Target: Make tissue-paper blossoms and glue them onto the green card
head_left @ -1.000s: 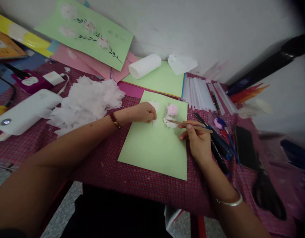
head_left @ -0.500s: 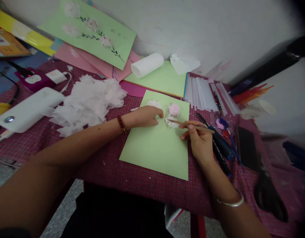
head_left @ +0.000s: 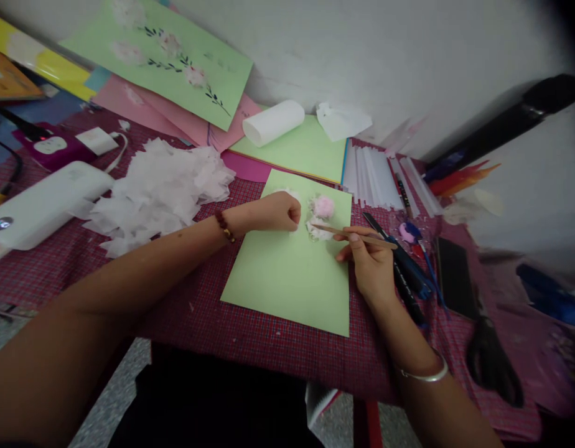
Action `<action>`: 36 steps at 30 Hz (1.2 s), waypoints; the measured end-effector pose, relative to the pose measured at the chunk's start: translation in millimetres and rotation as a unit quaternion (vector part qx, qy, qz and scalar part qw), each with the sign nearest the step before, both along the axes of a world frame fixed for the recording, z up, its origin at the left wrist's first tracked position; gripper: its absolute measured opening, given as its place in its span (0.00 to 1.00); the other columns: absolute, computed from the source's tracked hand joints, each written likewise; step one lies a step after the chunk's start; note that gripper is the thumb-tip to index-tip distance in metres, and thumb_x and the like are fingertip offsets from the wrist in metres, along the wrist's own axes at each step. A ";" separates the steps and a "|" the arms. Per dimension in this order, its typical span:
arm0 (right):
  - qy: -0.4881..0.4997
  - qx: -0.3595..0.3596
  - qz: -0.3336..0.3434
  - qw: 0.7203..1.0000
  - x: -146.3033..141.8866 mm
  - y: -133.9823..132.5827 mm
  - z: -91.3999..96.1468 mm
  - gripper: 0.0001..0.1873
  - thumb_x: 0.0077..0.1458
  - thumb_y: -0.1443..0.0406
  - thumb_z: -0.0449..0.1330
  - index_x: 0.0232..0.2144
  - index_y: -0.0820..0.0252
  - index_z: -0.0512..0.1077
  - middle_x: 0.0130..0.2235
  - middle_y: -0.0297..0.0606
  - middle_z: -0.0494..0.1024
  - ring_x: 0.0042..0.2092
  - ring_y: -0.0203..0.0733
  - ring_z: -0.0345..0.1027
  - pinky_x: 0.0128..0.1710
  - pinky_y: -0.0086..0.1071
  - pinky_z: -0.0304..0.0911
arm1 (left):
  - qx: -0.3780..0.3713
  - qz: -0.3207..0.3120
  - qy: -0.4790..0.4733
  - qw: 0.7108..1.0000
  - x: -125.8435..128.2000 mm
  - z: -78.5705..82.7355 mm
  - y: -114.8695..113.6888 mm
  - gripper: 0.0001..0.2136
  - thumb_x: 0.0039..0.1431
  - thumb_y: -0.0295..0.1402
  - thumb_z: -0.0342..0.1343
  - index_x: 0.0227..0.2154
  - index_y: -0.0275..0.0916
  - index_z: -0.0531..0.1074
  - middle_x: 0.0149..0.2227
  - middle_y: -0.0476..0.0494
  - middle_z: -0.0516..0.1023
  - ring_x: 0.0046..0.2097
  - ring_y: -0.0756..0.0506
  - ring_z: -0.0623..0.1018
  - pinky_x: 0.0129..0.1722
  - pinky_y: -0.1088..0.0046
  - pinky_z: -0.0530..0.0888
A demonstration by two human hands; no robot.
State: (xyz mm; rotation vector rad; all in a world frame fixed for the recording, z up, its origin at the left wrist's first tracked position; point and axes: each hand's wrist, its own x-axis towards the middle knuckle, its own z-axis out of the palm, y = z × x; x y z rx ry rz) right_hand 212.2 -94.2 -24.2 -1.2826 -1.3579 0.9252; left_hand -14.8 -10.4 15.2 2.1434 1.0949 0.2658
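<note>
A light green sheet of paper [head_left: 287,274] lies on the red checked tablecloth. Near its top edge sit fluffy tissue flowers, one pink [head_left: 323,206] and one white [head_left: 318,231]. My left hand [head_left: 273,213] rests on the sheet as a closed fist just left of the flowers; what is in it, if anything, is hidden. My right hand [head_left: 369,261] grips a thin wooden stick [head_left: 357,235] whose tip points left at the white flower.
A heap of white tissue pieces [head_left: 157,190] lies at the left beside a white device [head_left: 40,205]. Coloured sheets and a white roll [head_left: 273,122] lie behind. Pens [head_left: 404,267], white strips [head_left: 376,177], a phone [head_left: 450,277] and black scissors [head_left: 490,358] lie at the right.
My left fist slid a little along the top of the green sheet, right and then back left. My right hand keeps the stick at the white flower.
</note>
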 end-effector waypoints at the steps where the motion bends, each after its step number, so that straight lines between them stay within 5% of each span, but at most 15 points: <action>1: 0.001 -0.003 -0.001 1.000 -0.2 0.0 0.3 0.10 0.59 0.57 0.57 0.39 0.56 0.71 0.35 0.35 0.78 0.23 0.32 0.67 0.21 0.29 0.63 | -0.007 -0.001 -0.020 1.000 -0.7 2.9 -0.8 0.04 0.42 0.26 0.53 0.23 0.34 0.72 0.23 0.48 0.74 0.25 0.53 0.69 0.25 0.77 0.62; 9: 0.014 -0.003 -0.009 1.000 0.2 0.5 1.4 0.10 0.59 0.57 0.58 0.38 0.56 0.72 0.34 0.35 0.78 0.21 0.32 0.67 0.20 0.29 0.62 | 0.021 -0.080 -0.036 0.996 8.2 5.0 0.4 0.07 0.42 0.25 0.52 0.25 0.34 0.74 0.23 0.49 0.74 0.25 0.54 0.69 0.27 0.77 0.63; 14: 0.059 0.017 -0.021 0.998 4.0 -1.4 -0.9 0.08 0.60 0.59 0.56 0.36 0.57 0.71 0.30 0.34 0.77 0.22 0.32 0.67 0.22 0.28 0.62 | 0.023 -0.060 0.023 0.998 17.2 -3.1 14.1 0.07 0.43 0.24 0.51 0.23 0.33 0.75 0.22 0.48 0.75 0.24 0.54 0.68 0.26 0.77 0.60; 19: 0.036 0.009 -0.007 0.999 4.0 -1.7 -2.0 0.08 0.60 0.60 0.56 0.34 0.58 0.71 0.28 0.32 0.75 0.23 0.32 0.67 0.24 0.28 0.63 | 0.015 -0.039 -0.029 0.999 18.1 -13.0 15.8 0.08 0.43 0.25 0.51 0.24 0.32 0.75 0.23 0.47 0.75 0.25 0.54 0.69 0.26 0.78 0.61; 36: -0.008 0.002 -0.024 1.000 3.3 1.3 -3.6 0.11 0.61 0.57 0.54 0.37 0.58 0.70 0.32 0.34 0.77 0.22 0.31 0.66 0.21 0.27 0.62 | -0.118 -0.100 -0.100 0.983 6.6 -3.8 18.2 0.05 0.45 0.29 0.57 0.28 0.35 0.74 0.21 0.50 0.74 0.23 0.53 0.71 0.25 0.78 0.64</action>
